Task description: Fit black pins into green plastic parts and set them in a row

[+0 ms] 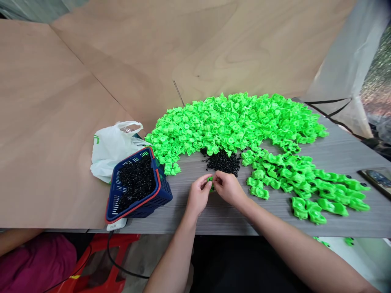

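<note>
A grey tabletop (214,219) is crowded: a large heap of green plastic parts (232,120) is piled at the back, a looser spread of green parts (305,183) lies to the right, and a small mound of black pieces (222,161) sits just beyond the hands. A blue basket (165,195), red-rimmed and filled with black pieces, is set at the left, beside a white plastic bag (111,148) whose green marking cannot be read. A small bright green part (210,179) is pinched between the fingers of the left hand (198,195) and right hand (227,188), just above the tabletop's near middle.
</note>
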{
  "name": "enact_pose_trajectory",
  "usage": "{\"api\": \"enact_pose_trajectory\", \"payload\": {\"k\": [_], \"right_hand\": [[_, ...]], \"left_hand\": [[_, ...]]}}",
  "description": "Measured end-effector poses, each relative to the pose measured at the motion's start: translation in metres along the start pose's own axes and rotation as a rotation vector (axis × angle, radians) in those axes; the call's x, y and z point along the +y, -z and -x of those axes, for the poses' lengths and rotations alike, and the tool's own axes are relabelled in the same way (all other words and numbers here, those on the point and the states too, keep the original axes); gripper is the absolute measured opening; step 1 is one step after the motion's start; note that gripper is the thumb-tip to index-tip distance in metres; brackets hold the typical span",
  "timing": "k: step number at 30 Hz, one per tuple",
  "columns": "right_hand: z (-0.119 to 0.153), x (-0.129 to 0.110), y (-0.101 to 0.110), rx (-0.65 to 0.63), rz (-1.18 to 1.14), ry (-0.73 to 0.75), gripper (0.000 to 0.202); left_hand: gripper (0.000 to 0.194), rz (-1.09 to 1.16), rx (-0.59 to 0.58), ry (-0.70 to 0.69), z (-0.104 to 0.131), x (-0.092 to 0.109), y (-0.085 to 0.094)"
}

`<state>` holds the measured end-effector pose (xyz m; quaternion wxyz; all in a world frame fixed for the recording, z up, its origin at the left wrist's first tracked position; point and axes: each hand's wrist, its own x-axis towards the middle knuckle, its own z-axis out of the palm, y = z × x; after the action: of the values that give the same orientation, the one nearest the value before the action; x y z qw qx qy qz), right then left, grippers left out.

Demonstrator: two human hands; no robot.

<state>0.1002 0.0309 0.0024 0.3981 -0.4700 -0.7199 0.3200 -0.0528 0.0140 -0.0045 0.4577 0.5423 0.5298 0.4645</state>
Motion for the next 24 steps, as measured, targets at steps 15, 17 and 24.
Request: {"api": "enact_pose_trajectory", "payload": {"k": [15, 17, 24], "right_hand": [[0.006, 0.011, -0.015, 0.098, -0.500, -0.156, 0.007], [0.006, 0.013, -0.016, 0.100, -0.523, -0.177, 0.008], [0.007, 0.020, -0.018, 0.105, -0.544, -0.194, 0.019]], "left_hand": [[0.022, -0.004, 0.125, -0.096, 0.000, 0.006, -0.003], [0.021, -0.014, 0.129, -0.109, 0.000, 0.007, -0.005], [0.021, -0.014, 0.100, -0.115, 0.001, 0.009, -0.005]]}}
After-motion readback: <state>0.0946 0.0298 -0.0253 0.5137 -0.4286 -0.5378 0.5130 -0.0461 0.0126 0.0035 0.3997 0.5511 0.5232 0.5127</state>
